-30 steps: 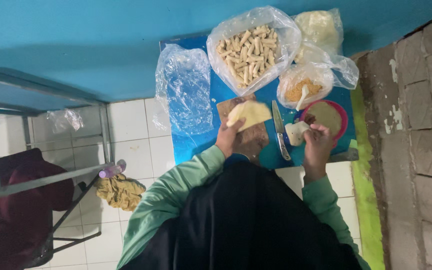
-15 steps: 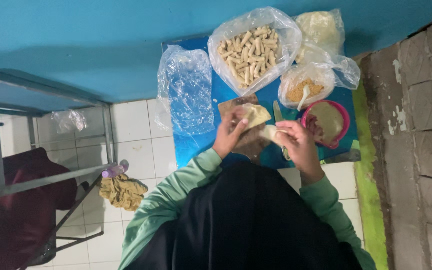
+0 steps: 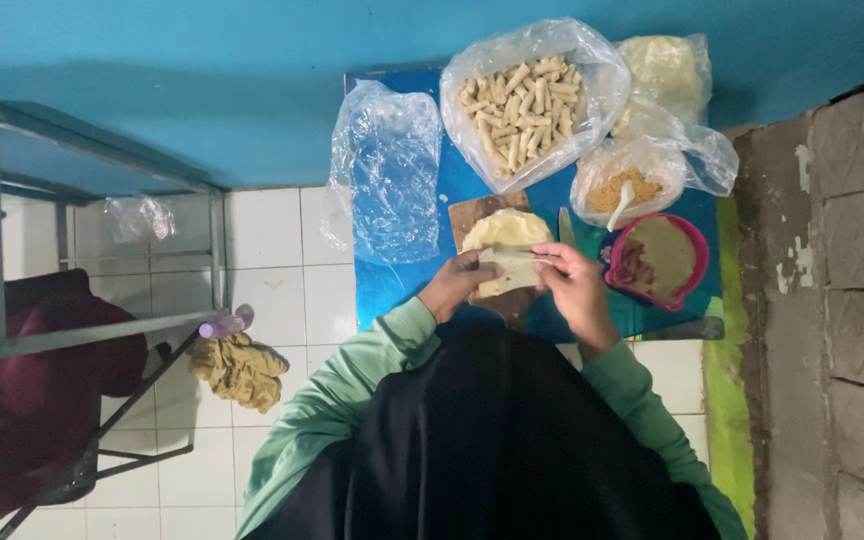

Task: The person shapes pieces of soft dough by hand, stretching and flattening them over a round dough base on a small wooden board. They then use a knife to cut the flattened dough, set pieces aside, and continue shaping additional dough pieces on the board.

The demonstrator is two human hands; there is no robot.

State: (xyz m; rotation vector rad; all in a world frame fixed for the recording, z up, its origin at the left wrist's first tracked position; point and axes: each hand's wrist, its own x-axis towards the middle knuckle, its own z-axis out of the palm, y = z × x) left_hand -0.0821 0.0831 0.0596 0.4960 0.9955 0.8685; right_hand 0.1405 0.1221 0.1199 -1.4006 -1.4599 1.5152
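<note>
My left hand [image 3: 460,283] and my right hand [image 3: 574,283] both grip one pale thin wrapper sheet [image 3: 508,272], held between them just above the small wooden board [image 3: 478,211]. A stack of more pale wrappers [image 3: 505,228] lies on that board. A knife [image 3: 566,228] rests beside the stack. A pink bowl [image 3: 660,260] of brownish filling stands right of my right hand. Behind it an open plastic bag of crumbs [image 3: 624,187] holds a white spoon.
A blue table top [image 3: 392,285] carries an open bag of several rolled sticks [image 3: 518,98], an empty clear bag [image 3: 388,170] and a bag of pale dough [image 3: 664,68]. A metal rack [image 3: 82,250], a crumpled cloth [image 3: 240,368] and a rough grey wall [image 3: 832,300] surround it.
My right hand moved left from beside the pink bowl to the wrapper. Both hands now hold the sheet together, lower over the board.
</note>
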